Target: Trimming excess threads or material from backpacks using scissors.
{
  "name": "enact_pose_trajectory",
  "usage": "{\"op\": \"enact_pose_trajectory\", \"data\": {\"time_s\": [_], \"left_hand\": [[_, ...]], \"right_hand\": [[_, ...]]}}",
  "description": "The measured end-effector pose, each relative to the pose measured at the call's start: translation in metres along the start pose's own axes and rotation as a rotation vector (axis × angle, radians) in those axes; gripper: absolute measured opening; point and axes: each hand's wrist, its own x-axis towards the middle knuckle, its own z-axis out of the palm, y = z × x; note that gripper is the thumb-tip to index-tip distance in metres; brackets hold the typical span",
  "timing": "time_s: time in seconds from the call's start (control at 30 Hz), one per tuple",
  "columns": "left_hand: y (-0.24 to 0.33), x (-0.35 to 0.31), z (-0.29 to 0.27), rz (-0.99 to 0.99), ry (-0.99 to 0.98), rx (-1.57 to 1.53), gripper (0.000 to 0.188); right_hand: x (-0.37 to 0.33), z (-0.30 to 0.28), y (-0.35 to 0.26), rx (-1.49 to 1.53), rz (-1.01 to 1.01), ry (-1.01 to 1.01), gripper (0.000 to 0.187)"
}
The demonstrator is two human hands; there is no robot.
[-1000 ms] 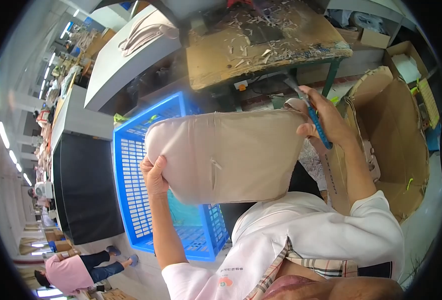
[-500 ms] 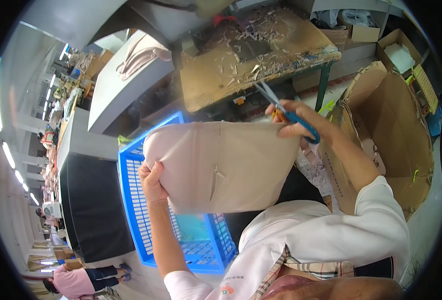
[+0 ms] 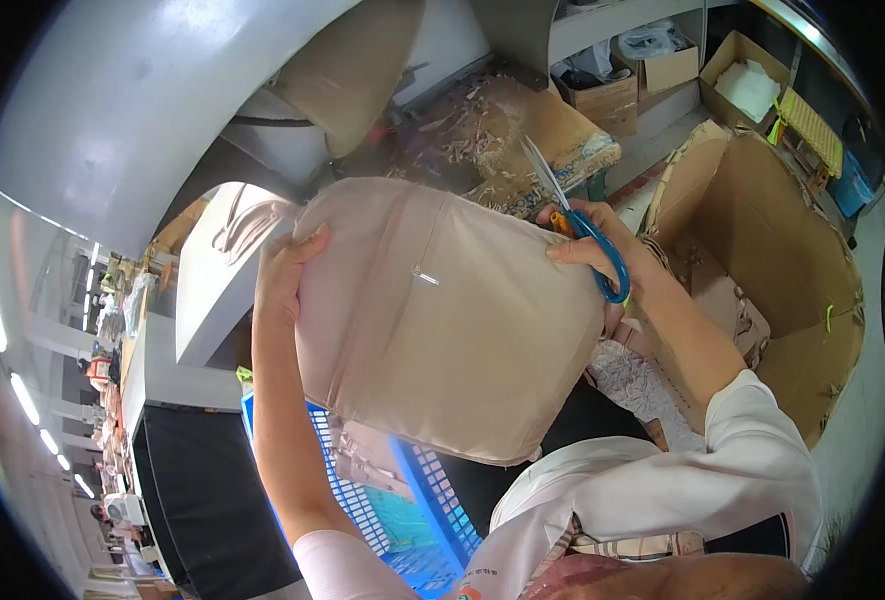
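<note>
A flat, beige-pink fabric bag piece [image 3: 463, 340] with rounded corners and a small zipper pull [image 3: 425, 274] is stretched between my hands. My left hand [image 3: 291, 268] grips its left edge, thumb on the near face and fingers behind. At the opposite edge, my right hand [image 3: 603, 245] pinches the fabric with its thumb and also holds blue-handled scissors [image 3: 611, 262]. The scissor blades point up and away, apart from the fabric. A small orange part [image 3: 562, 223] shows by the scissors' pivot. The back of the piece is hidden.
Below the fabric stands a blue plastic crate [image 3: 428, 490] with pink pieces inside. A large torn cardboard box [image 3: 793, 230] is at right. Ahead is a worn wooden table [image 3: 573, 150] strewn with scraps. A grey machine [image 3: 163, 110] looms at upper left, beside a white tabletop [image 3: 208, 310].
The view has shifted. My left hand has gone up and the bag piece is now tilted, its right side lower. Both hands keep their hold, and the scissors stay in the right.
</note>
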Motion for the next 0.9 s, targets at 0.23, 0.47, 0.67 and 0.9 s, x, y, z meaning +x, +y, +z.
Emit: {"op": "enact_pose_trajectory", "data": {"time_s": [0.23, 0.47, 0.67, 0.9], "left_hand": [[-0.001, 0.026, 0.005, -0.021, 0.002, 0.03, 0.039], [0.001, 0.033, 0.013, -0.025, -0.021, 0.01, 0.041], [-0.007, 0.04, 0.015, 0.033, -0.068, -0.025, 0.038], [-0.016, 0.042, 0.005, -0.019, -0.065, -0.027, 0.037]], "right_hand": [[0.009, -0.003, 0.007, 0.065, 0.031, -0.01, 0.042], [0.012, -0.009, 0.011, 0.077, 0.033, 0.014, 0.039], [0.006, -0.009, 0.006, 0.094, 0.083, 0.015, 0.045], [0.017, -0.01, -0.002, 0.01, 0.114, -0.025, 0.048]]}}
